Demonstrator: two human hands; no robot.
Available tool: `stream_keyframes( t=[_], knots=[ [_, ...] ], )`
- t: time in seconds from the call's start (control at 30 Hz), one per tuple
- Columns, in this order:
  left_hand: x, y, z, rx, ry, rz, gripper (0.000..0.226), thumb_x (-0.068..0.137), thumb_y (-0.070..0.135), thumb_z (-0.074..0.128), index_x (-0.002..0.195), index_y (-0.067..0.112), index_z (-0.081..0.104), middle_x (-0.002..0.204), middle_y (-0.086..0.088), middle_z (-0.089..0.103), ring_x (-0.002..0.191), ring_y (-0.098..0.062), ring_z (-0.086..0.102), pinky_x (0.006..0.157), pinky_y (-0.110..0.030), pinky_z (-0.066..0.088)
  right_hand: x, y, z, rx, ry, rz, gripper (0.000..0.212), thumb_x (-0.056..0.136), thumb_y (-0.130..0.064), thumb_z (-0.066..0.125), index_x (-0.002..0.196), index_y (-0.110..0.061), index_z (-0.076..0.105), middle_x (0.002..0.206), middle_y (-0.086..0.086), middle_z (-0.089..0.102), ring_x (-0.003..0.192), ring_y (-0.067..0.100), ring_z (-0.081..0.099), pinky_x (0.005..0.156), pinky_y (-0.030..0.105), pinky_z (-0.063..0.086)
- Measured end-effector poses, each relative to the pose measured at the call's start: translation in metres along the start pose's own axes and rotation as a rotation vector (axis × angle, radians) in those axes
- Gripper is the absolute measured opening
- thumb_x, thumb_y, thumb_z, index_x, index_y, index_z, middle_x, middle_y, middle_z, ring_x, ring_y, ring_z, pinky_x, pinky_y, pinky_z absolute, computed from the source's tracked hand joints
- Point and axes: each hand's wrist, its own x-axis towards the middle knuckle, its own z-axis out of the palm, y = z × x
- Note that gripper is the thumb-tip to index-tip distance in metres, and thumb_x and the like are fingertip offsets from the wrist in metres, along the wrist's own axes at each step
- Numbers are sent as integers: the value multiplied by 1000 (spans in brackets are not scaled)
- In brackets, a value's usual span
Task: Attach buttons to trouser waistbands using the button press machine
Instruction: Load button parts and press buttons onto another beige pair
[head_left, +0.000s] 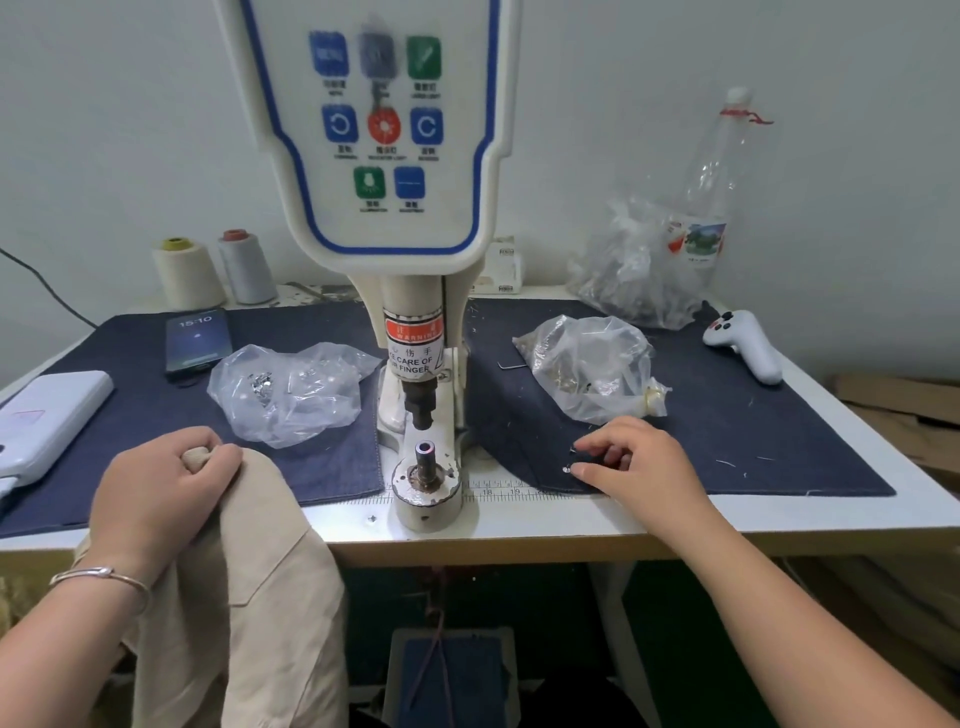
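Note:
The white button press machine (415, 332) stands at the table's middle, its punch above the round lower die (426, 462). My left hand (156, 493) grips the bunched top of beige trousers (249, 597), which hang over the table's front edge left of the die. My right hand (634, 462) rests on the dark blue cloth (753, 441) right of the die, fingers curled over small metal button parts (567, 469); whether it holds one is hidden.
A clear bag of silver parts (291, 389) lies left of the machine, another bag (592, 369) to the right. A phone (197, 338), a white power bank (47, 415), two thread cones (218, 270), a white controller (748, 348), a plastic bottle (711, 182).

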Motion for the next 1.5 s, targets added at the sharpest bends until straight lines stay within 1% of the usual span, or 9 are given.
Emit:
stream_keyframes(
  t=[0.3, 0.4, 0.53, 0.67, 0.8, 0.97, 1.1, 1.3, 1.5],
  knots=[
    [-2, 7, -3, -17, -17, -7, 30, 71, 43, 49, 60, 19, 62, 61, 4, 63, 64, -16, 53, 58, -26, 37, 4, -6, 6, -131, -55, -2, 8, 80, -20, 77, 76, -27, 75, 86, -12, 60, 77, 4, 53, 65, 17, 38],
    [-3, 8, -4, -27, -21, -4, 29, 71, 43, 48, 59, 19, 61, 61, 4, 63, 64, -15, 53, 58, -27, 38, 4, -9, 7, -157, -56, -1, 12, 82, -18, 75, 73, -27, 73, 86, -12, 60, 75, 4, 52, 67, 19, 40],
    [-4, 9, -5, -40, -22, -17, 30, 71, 43, 48, 60, 19, 62, 59, 4, 62, 63, -14, 53, 58, -26, 39, -1, -31, 9, 83, 23, -64, 16, 81, -15, 76, 69, -26, 72, 80, -14, 61, 67, -1, 51, 63, 10, 40],
    [-4, 12, -6, -42, -28, -20, 29, 72, 42, 47, 59, 19, 61, 59, 4, 61, 63, -13, 53, 59, -27, 39, -7, -77, 28, 345, -82, -241, 15, 79, -8, 77, 72, -21, 75, 83, -10, 65, 65, 4, 52, 63, 10, 41],
    [-5, 13, -7, -39, -19, -1, 27, 72, 41, 47, 58, 21, 60, 58, 7, 60, 61, -12, 51, 57, -23, 37, -1, -99, 44, 382, -185, -267, 7, 80, -7, 75, 78, -14, 76, 84, -5, 66, 74, 20, 56, 67, 19, 43],
    [-5, 13, -8, -46, -15, 4, 27, 72, 40, 47, 58, 21, 60, 59, 6, 60, 62, -14, 53, 56, -26, 39, 4, -102, 54, 411, -253, -221, 9, 80, -10, 76, 75, -17, 76, 85, -3, 65, 71, 13, 52, 74, 34, 48],
    [-5, 14, -8, -46, -14, 11, 28, 72, 40, 47, 58, 21, 60, 58, 5, 60, 61, -14, 52, 55, -25, 37, 6, -105, 57, 370, -278, -189, 13, 81, -12, 77, 73, -22, 73, 76, -19, 61, 67, 4, 52, 75, 44, 54],
    [-6, 15, -10, -62, -18, 8, 28, 73, 40, 48, 58, 20, 60, 57, 4, 59, 61, -14, 52, 55, -26, 38, 7, -107, 56, 289, -266, -230, 22, 81, -13, 76, 71, -31, 69, 71, -30, 59, 56, -3, 52, 65, 23, 50],
    [-6, 16, -10, -69, -27, -30, 28, 71, 41, 47, 59, 19, 60, 58, 3, 60, 63, -13, 53, 56, -28, 39, 7, -107, 53, 315, -290, -217, 18, 80, -11, 76, 72, -26, 75, 76, -20, 61, 63, 0, 54, 65, 26, 50]
  ],
)
